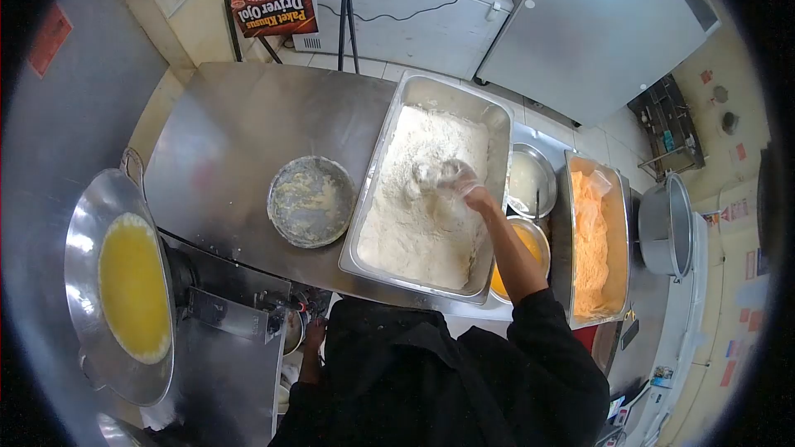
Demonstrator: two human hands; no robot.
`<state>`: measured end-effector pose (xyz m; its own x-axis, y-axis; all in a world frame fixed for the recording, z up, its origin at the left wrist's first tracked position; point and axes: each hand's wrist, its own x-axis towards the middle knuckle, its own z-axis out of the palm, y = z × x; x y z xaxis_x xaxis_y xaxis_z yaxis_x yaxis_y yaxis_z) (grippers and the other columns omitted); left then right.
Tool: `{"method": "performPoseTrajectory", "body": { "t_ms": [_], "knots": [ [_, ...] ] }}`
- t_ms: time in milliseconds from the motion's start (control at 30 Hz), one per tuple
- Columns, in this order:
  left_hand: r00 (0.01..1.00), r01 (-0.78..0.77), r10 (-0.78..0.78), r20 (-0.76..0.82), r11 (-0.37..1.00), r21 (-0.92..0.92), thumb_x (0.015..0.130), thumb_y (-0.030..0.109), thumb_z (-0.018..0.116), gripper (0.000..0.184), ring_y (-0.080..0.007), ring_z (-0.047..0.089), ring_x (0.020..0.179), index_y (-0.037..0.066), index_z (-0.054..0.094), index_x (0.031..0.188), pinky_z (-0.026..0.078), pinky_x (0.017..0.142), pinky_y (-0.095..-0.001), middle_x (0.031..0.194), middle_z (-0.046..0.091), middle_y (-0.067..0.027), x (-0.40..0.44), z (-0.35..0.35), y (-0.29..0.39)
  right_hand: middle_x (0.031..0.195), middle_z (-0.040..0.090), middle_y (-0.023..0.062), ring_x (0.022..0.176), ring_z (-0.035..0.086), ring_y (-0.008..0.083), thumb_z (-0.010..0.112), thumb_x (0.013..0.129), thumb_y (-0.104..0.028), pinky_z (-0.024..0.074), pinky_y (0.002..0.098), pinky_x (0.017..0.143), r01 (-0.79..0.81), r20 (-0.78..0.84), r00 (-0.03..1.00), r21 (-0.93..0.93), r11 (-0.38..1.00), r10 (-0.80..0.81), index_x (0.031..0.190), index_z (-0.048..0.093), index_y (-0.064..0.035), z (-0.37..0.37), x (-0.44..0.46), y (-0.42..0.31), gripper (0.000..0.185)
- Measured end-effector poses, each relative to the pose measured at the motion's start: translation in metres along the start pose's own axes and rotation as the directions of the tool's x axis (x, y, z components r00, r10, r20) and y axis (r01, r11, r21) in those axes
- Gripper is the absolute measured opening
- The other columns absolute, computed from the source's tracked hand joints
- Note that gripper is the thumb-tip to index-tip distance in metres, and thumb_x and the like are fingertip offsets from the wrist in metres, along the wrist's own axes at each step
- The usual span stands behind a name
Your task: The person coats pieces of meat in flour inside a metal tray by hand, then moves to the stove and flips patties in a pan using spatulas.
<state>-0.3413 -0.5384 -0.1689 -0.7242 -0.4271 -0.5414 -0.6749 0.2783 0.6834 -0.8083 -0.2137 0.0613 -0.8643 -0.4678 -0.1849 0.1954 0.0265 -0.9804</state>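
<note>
The long grey stainless-steel counter (224,141) is carrying a big, deep silver rectangular metal tray (455,93), and that tray is holding a broad bed of loose white powder (414,228). By my judgement I am partway through working it: the powder is already covering most of the tray's floor, but it is lying uneven and clumpy, so blending is seeming unfinished. Off to my left, a wide silver round metal wok (81,273) is holding yellow liquid; to my right, a narrower silver rectangular metal tray (618,257) is holding shaggy orange food (590,240). A round grey metal pan (310,228) smeared with pale residue is sitting just beside the powder. My right hand (460,180), gloved in clear plastic, is resting in the powder, which is touching and surrounding my lowered fingers; whether they are gripping anything, I cannot tell. My small-looking left hand (315,334) is showing near the counter's edge, its grip too dark to read
</note>
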Motion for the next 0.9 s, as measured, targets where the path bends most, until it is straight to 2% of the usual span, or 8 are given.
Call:
{"method": "performPoseTrajectory", "body": {
  "t_ms": [67, 133, 300, 367, 433, 700, 800, 900],
  "knots": [
    [0.996, 0.042, -0.024, 0.091, 0.979, -0.199, 0.083, 0.031, 0.054, 0.031, -0.0215, 0.057, 0.065, 0.003, 0.064, 0.076, 0.042, 0.061, -0.0384, 0.066, 0.06, -0.0135, 0.014, 0.005, -0.021, 0.094, 0.061, 0.0123, 0.085, 0.058, 0.0198, 0.078, 0.061, -0.03, 0.0477, 0.0312, 0.072, 0.042, 0.016, 0.999, -0.166, 0.985, -0.04, 0.107, 0.053, -0.0001, 0.008, 0.012, -0.019, 0.06],
    [0.993, 0.068, -0.06, 0.101, 0.994, -0.084, 0.083, 0.031, 0.054, 0.031, -0.0218, 0.057, 0.064, 0.003, 0.064, 0.076, 0.042, 0.062, -0.039, 0.066, 0.06, -0.0136, 0.018, 0.006, -0.024, 0.096, 0.061, 0.0129, 0.084, 0.057, 0.0201, 0.08, 0.059, -0.037, 0.0475, 0.0323, 0.072, 0.191, 0.055, 0.953, -0.872, 0.452, -0.296, 0.107, 0.055, -0.0028, 0.033, 0.004, -0.051, 0.064],
    [0.993, 0.052, -0.06, 0.102, 0.996, 0.074, 0.081, 0.032, 0.054, 0.031, -0.0216, 0.056, 0.059, 0.004, 0.064, 0.073, 0.042, 0.059, -0.0382, 0.062, 0.06, -0.0125, -0.001, -0.009, 0.03, 0.103, 0.059, 0.022, 0.097, 0.058, 0.0322, 0.077, 0.06, -0.042, 0.0462, 0.0398, 0.085, -0.081, -0.092, 0.975, -0.995, 0.064, -0.203, 0.121, 0.047, -0.004, 0.096, 0.002, -0.027, 0.078],
    [0.982, 0.112, -0.117, 0.147, 0.993, 0.043, 0.081, 0.032, 0.054, 0.032, -0.0194, 0.054, 0.058, 0.004, 0.063, 0.07, 0.042, 0.058, -0.0367, 0.061, 0.059, -0.0115, 0.018, 0.005, -0.013, 0.121, 0.051, 0.0219, 0.108, 0.052, 0.0327, 0.076, 0.059, -0.041, 0.0435, 0.038, 0.092, -0.027, -0.029, 0.999, -0.998, 0.06, -0.029, 0.129, 0.042, -0.0103, 0.064, 0.038, 0.009, 0.084],
    [0.983, 0.13, -0.103, 0.151, 0.974, -0.184, 0.081, 0.031, 0.055, 0.03, -0.0169, 0.053, 0.057, 0.004, 0.063, 0.071, 0.042, 0.057, -0.0351, 0.06, 0.058, -0.0101, 0.03, 0.016, -0.048, 0.113, 0.057, 0.0199, 0.099, 0.057, 0.0306, 0.077, 0.059, -0.041, 0.0458, 0.0356, 0.089, -0.048, 0.022, 0.992, -0.849, 0.527, 0.125, 0.123, 0.047, -0.0128, 0.05, 0.04, -0.005, 0.076],
    [0.964, 0.175, -0.076, 0.256, 0.903, -0.391, 0.082, 0.027, 0.057, 0.024, -0.0079, 0.049, 0.057, 0.005, 0.064, 0.075, 0.038, 0.051, -0.0292, 0.063, 0.058, -0.0011, 0.007, 0.016, -0.049, 0.117, 0.056, 0.0148, 0.104, 0.055, 0.0281, 0.076, 0.066, -0.038, 0.0436, 0.0324, 0.093, 0.063, -0.024, 0.997, -0.395, 0.916, -0.079, 0.119, 0.05, -0.007, 0.008, 0.002, -0.035, 0.067],
    [0.96, 0.136, -0.006, 0.281, 0.886, -0.443, 0.082, 0.028, 0.057, 0.024, -0.0055, 0.048, 0.058, 0.006, 0.065, 0.074, 0.037, 0.051, -0.027, 0.063, 0.057, 0.0015, 0.004, 0.011, -0.044, 0.112, 0.058, 0.0174, 0.102, 0.057, 0.0286, 0.072, 0.069, -0.035, 0.0441, 0.0331, 0.09, 0.0, -0.02, 1.0, -0.418, 0.908, -0.009, 0.124, 0.043, -0.0053, 0.023, -0.034, -0.069, 0.069],
    [0.991, 0.011, 0.021, 0.131, 0.97, -0.245, 0.083, 0.028, 0.057, 0.024, -0.0061, 0.049, 0.058, 0.007, 0.066, 0.075, 0.037, 0.051, -0.0267, 0.065, 0.058, 0.0006, 0.021, 0.018, -0.063, 0.107, 0.058, 0.0204, 0.097, 0.058, 0.0311, 0.069, 0.072, -0.029, 0.0445, 0.0368, 0.087, -0.039, 0.028, 0.971, -0.962, 0.269, 0.239, 0.129, 0.036, -0.0049, 0.032, -0.053, -0.045, 0.07]
  ]
}}
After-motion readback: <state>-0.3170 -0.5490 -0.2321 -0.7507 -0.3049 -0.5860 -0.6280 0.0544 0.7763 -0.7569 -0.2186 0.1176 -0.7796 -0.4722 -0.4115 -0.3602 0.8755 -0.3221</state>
